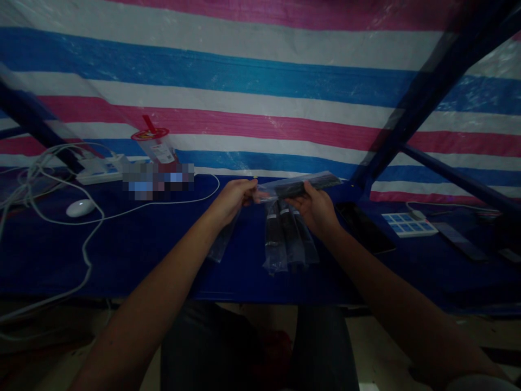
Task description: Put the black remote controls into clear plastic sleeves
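Observation:
My two hands hold one clear plastic sleeve (301, 185) with a dark flat item inside, level above a blue table (142, 255). My left hand (235, 199) pinches the sleeve's left end. My right hand (315, 209) grips it around the middle. Under my hands, three more bagged dark items (287, 239) lie side by side on the table. Another clear sleeve (222, 244) lies under my left wrist.
A white mouse (80, 207), white cables (49, 179) and a power strip (100, 169) sit at the left. A plastic cup with a red straw (157, 144) stands behind. A dark phone (364, 225) and a white-and-blue keypad (409, 224) lie to the right. A striped tarp hangs behind.

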### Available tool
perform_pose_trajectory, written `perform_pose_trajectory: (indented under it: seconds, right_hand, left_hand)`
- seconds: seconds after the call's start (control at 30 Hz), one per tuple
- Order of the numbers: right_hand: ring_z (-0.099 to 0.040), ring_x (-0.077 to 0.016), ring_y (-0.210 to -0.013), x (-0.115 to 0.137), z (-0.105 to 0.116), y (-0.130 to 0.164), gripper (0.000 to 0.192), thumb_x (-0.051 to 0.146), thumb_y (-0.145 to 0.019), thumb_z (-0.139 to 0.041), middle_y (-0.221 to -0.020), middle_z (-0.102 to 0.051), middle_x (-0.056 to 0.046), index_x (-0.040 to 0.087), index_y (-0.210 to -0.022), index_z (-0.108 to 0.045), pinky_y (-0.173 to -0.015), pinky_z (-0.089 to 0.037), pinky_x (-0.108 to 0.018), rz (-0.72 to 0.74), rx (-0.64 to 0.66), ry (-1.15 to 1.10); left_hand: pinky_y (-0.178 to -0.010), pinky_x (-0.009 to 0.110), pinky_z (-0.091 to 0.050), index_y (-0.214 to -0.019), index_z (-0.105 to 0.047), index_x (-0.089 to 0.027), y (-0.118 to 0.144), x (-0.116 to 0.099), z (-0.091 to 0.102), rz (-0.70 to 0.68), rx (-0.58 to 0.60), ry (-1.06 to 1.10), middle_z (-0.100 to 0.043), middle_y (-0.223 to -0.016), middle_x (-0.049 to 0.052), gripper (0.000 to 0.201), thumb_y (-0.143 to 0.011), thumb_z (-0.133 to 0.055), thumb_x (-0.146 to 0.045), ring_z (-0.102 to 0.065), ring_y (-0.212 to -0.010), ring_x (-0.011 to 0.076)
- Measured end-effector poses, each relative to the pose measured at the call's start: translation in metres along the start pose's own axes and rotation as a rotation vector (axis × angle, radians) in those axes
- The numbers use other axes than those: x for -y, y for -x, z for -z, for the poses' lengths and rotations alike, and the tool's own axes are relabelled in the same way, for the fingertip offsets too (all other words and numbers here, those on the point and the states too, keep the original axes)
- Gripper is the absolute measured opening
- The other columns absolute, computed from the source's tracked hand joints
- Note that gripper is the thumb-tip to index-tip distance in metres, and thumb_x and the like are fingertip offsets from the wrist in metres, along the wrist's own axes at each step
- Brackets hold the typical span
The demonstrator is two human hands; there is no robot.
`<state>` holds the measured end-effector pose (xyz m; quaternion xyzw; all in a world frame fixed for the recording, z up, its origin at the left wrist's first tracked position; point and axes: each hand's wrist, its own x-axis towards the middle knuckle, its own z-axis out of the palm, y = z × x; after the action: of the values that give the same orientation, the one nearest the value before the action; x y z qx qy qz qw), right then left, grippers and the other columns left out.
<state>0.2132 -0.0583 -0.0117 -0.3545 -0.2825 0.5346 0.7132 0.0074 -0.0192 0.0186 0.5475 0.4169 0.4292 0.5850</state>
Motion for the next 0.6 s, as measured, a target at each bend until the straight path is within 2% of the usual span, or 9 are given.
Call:
perform_pose_trajectory:
  seconds: [0.1,0.13,0.17,0.27,0.33,0.4,0.47,0.6]
  right_hand:
    - [-0.072,-0.0189,-0.071,0.0,0.001,-0.002,0.009,0.024,-0.087,-0.065,-0.077,-0.07,-0.002,0.019,-0.086,-0.059,-0.07,-0.064,-0.036,-0.012,-0.015,0.062]
    - [-0.071,-0.0183,-0.068,-0.001,0.002,-0.001,0.009,0.025,-0.086,-0.066,-0.075,-0.069,-0.001,0.019,-0.087,-0.06,-0.067,-0.063,-0.035,-0.007,-0.008,0.11]
    - [-0.069,-0.0179,-0.065,-0.003,0.001,0.0,0.01,0.026,-0.084,-0.067,-0.073,-0.068,0.0,0.019,-0.089,-0.061,-0.064,-0.061,-0.033,0.004,0.002,0.176]
    - [-0.066,-0.0181,-0.059,-0.008,-0.001,0.009,0.035,0.032,-0.08,-0.073,-0.072,-0.069,0.0,0.019,-0.111,-0.065,-0.058,-0.057,-0.032,0.044,0.05,0.403]
    - [-0.063,-0.0181,-0.054,-0.012,-0.003,0.017,0.064,0.033,-0.08,-0.074,-0.066,-0.067,0.003,0.019,-0.139,-0.053,-0.057,-0.054,-0.033,0.072,0.099,0.528]
    - [-0.056,-0.0164,-0.047,-0.016,-0.005,0.025,0.081,0.033,-0.082,-0.073,-0.056,-0.062,0.006,0.018,-0.153,-0.039,-0.057,-0.051,-0.033,0.14,0.157,0.682]
    - [-0.05,-0.0148,-0.045,-0.018,-0.007,0.032,0.077,0.033,-0.084,-0.07,-0.051,-0.056,0.008,0.018,-0.153,-0.041,-0.057,-0.046,-0.032,0.239,0.219,0.848]
    - [-0.052,-0.0156,-0.051,-0.023,-0.015,0.04,0.047,0.032,-0.09,-0.059,-0.058,-0.058,0.004,0.02,-0.136,-0.061,-0.059,-0.041,-0.031,0.388,0.325,1.199]
  left_hand:
    - [-0.063,0.027,-0.036,-0.061,-0.054,-0.02,0.0,0.004,0.01,-0.225,-0.345,-0.395,-0.056,-0.063,0.006,0.03,-0.084,-0.069,-0.032,-0.059,-0.076,0.0232]
    - [-0.068,0.027,-0.038,-0.064,-0.054,-0.021,0.001,0.007,0.014,-0.282,-0.42,-0.503,-0.055,-0.065,0.006,0.027,-0.08,-0.073,-0.032,-0.059,-0.085,0.0262]
    - [-0.072,0.029,-0.04,-0.066,-0.054,-0.021,0.001,0.01,0.017,-0.291,-0.444,-0.601,-0.055,-0.067,0.006,0.027,-0.075,-0.077,-0.032,-0.059,-0.093,0.0296]
    - [-0.086,0.04,-0.043,-0.075,-0.055,-0.02,0.003,0.018,0.022,-0.197,-0.367,-0.949,-0.061,-0.081,0.013,0.035,-0.068,-0.083,-0.04,-0.058,-0.107,0.0403]
    - [-0.09,0.047,-0.043,-0.086,-0.058,-0.018,0.005,0.02,0.022,-0.101,-0.266,-1.189,-0.064,-0.097,0.021,0.038,-0.071,-0.08,-0.045,-0.057,-0.111,0.0449]
    - [-0.09,0.05,-0.044,-0.1,-0.06,-0.017,0.007,0.021,0.02,-0.041,-0.187,-1.359,-0.062,-0.11,0.025,0.039,-0.075,-0.075,-0.044,-0.056,-0.114,0.0464]
    - [-0.089,0.05,-0.046,-0.111,-0.059,-0.016,0.008,0.02,0.019,-0.012,-0.147,-1.441,-0.06,-0.117,0.027,0.041,-0.079,-0.071,-0.04,-0.055,-0.117,0.0468]
    - [-0.088,0.049,-0.046,-0.114,-0.057,-0.014,0.007,0.02,0.022,0.008,-0.12,-1.447,-0.061,-0.113,0.029,0.039,-0.081,-0.067,-0.031,-0.056,-0.115,0.0462]
